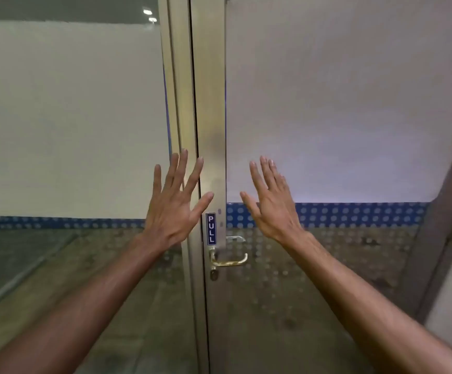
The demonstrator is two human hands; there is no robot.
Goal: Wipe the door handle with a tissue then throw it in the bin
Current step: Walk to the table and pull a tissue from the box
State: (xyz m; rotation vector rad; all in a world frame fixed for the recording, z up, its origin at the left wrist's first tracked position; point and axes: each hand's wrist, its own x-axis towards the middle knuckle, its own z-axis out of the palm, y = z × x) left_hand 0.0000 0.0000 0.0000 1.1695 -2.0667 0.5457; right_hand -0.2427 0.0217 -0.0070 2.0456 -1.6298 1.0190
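Note:
A brass lever door handle (230, 261) sticks out to the right from the metal door frame (210, 103), just below a blue PULL sticker (211, 228). My left hand (174, 205) is raised in front of the frame, above and left of the handle, fingers spread, holding nothing. My right hand (272, 203) is raised above and right of the handle, in front of the frosted door glass, fingers apart and empty. Neither hand touches the handle. No tissue and no bin are in view.
The glass door (341, 103) on the right has frosted film above a blue dotted band (354, 214). A fixed glass panel (65, 117) with the same film stands on the left. A keyhole (213, 275) sits under the handle. Another frame edge (446, 211) slants at the far right.

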